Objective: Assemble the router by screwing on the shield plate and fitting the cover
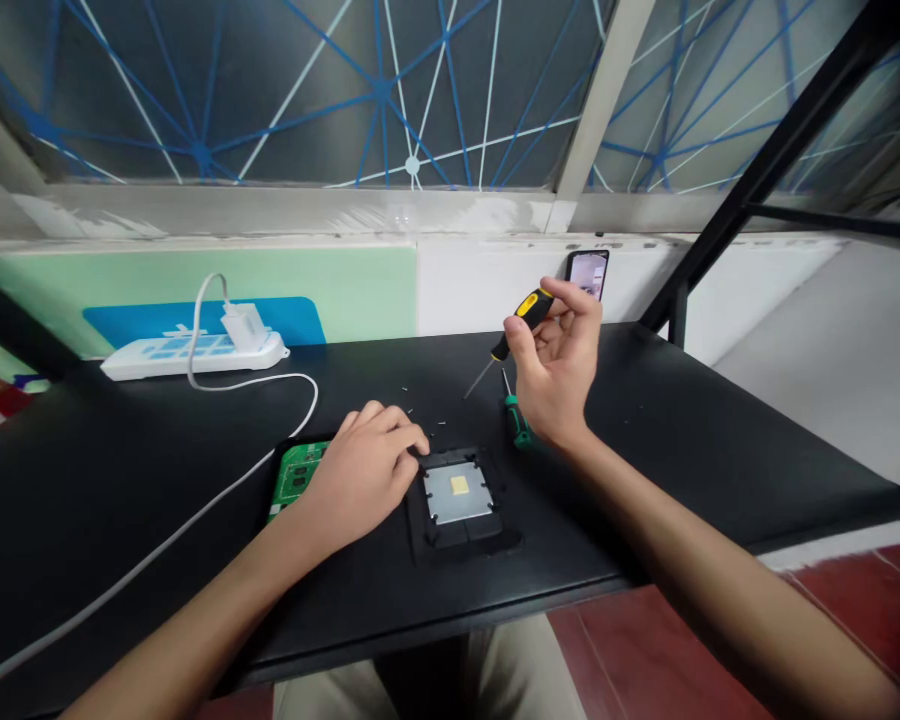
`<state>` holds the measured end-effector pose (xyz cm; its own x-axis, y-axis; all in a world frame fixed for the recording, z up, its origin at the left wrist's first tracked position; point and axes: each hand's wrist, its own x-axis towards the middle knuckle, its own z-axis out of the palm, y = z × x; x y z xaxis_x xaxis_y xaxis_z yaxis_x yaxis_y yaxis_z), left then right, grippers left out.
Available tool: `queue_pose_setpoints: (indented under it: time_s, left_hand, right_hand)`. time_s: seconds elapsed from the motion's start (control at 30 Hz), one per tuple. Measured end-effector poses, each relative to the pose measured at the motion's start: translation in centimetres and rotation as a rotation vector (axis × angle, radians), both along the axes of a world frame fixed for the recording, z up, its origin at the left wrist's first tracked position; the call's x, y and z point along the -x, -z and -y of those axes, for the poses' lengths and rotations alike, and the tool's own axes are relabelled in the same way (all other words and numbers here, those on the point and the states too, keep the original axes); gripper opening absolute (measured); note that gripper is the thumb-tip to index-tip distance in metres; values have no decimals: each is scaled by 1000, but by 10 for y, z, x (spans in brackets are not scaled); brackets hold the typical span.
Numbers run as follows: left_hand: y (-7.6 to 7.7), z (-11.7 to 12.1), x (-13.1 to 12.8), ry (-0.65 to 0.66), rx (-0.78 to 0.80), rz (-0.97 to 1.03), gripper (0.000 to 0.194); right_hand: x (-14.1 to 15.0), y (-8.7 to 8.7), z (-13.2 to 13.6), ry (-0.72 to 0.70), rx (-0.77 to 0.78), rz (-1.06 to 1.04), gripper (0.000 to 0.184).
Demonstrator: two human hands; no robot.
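Note:
Raised over the table, my right hand (562,370) is closed around the handle of a yellow-and-black screwdriver (532,308), its thin shaft slanting down to the left. Below it a green-handled screwdriver (517,420) lies on the table. My left hand (371,460) rests with its fingers bent, near the corner of a black frame holding a square metal plate (450,495). A small cream pad (460,485) sits mid-plate. Partly under my left hand and wrist is a green circuit board (298,475) in a dark tray. Whether the left fingers grip anything is hidden.
Several tiny screws (442,423) lie beyond the plate on the black table (390,615). A white power strip (195,352) with a plugged-in charger (245,326) stands at the back left, its white cable (217,490) crossing the left side. A phone (589,272) leans against the wall.

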<state>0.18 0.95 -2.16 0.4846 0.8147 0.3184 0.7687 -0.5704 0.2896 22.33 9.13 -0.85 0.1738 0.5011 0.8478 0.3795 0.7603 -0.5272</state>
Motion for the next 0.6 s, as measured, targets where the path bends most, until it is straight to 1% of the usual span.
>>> queue_pose_setpoints:
  time_s: [0.1, 0.23, 0.4, 0.6]
  left_hand:
    - [-4, -2, 1, -90, -41, 95, 29]
    - [-8, -2, 2, -166, -99, 181, 27]
    - [-9, -3, 2, -172, -111, 175, 27]
    - [-9, -3, 2, -171, -123, 146, 25]
  right_hand:
    - [3, 12, -4, -42, -13, -7, 40]
    - [2, 22, 6, -101, 36, 11, 38]
    - [5, 23, 17, -170, 88, 18, 38]
    - [8, 27, 17, -189, 153, 55, 39]
